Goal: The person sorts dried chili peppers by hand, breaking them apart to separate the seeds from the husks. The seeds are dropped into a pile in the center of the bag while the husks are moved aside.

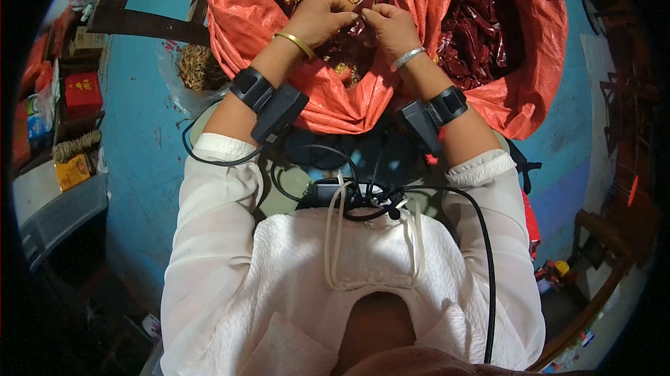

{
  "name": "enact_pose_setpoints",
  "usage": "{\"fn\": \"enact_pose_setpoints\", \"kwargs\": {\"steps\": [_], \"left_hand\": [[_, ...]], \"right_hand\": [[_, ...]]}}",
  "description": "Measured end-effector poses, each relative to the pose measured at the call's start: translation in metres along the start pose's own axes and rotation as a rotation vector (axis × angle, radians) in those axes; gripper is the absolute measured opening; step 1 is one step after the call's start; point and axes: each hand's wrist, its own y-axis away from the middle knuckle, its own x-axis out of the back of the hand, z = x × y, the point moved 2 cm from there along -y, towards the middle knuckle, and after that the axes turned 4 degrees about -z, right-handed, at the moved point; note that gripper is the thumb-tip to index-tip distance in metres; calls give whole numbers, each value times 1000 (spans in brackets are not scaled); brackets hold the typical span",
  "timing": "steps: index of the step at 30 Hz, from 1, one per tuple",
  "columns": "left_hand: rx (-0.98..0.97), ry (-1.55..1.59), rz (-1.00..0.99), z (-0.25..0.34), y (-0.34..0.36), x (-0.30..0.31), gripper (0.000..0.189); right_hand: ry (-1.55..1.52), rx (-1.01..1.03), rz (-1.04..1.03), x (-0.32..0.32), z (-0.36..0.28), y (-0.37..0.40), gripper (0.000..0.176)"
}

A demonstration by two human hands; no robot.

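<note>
Floor [139,118] is recorded as painted blue and scuffed at the left. A dark wooden chair [139,23] is seen far left. Shelves [59,198] at the left are loaded with a red box [82,93], a rope coil [77,145] and a yellow box [72,171]. Dark wooden furniture [618,97] is noted along the right. Edges are dimly lit.

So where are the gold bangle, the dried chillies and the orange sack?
gold bangle [296,43], head view, on the band across the left wrist.
dried chillies [478,34], head view, on the dark red heap inside the sack.
orange sack [241,23], head view, on its folded-back wall.
</note>
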Motion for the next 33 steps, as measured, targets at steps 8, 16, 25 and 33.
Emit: {"fn": "enact_pose_setpoints", "kwargs": {"steps": [8,16,25,33], "left_hand": [[-173,-898,443,3,-1,46,24],[-14,-1117,279,9,-4,26,24],[-3,-1186,236,8,-16,16,18],[26,-1107,198,17,-18,11,23]], "right_hand": [[304,204,64,11,-21,7,16],[388,514,105,39,-67,38,12],[1195,627,626,133,-109,65,19],[1691,138,710,171,-103,64,20]]}}
